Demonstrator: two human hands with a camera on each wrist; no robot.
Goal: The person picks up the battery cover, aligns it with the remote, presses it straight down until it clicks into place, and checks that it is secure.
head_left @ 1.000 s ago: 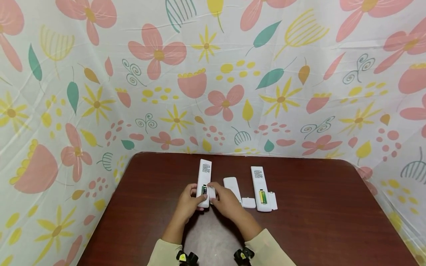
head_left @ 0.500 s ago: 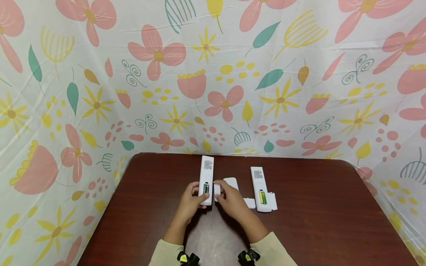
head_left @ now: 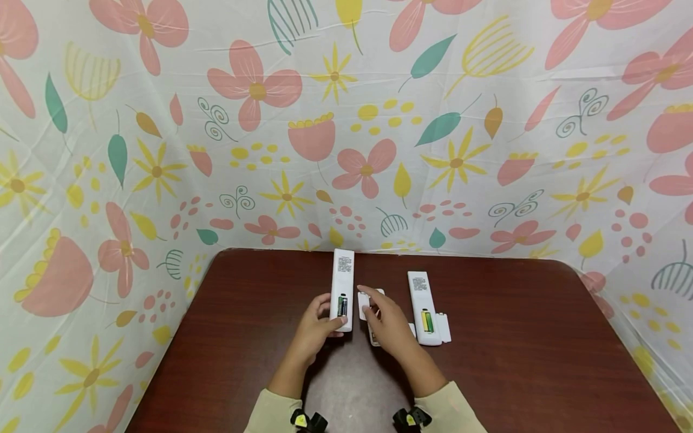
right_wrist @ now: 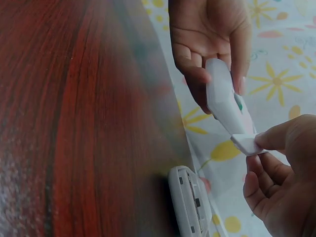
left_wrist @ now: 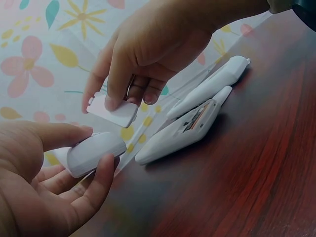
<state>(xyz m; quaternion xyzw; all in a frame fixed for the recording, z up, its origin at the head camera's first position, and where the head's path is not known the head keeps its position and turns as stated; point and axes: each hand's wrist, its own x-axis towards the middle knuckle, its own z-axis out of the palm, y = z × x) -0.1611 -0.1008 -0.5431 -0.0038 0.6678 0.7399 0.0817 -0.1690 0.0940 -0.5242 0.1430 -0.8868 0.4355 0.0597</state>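
Observation:
My left hand (head_left: 315, 328) grips the lower end of a long white remote control (head_left: 343, 273), raised over the table with its back up. Its battery bay is uncovered and shows dark and green batteries (head_left: 342, 305). Between thumb and fingers, my right hand (head_left: 392, 328) pinches a small white battery cover (left_wrist: 114, 112), just right of that remote and apart from it in the head view. Seen from the right wrist, the cover overlaps the remote's far end. Behind the right hand, a shorter white remote (left_wrist: 173, 136) lies on the table with its bay uncovered, mostly hidden in the head view.
Another long white remote (head_left: 419, 294) lies on the right with yellow-green batteries (head_left: 428, 320) in its bay. Its loose cover (head_left: 443, 328) lies against its side. One more white cover (head_left: 413, 329) peeks out by the right hand. A flowered cloth (head_left: 346, 180) stands behind the brown table (head_left: 514, 337).
The left hand has carried its remote up and to the right. The right hand has moved right with the cover, which has come away from beside the remote, leaving a gap.

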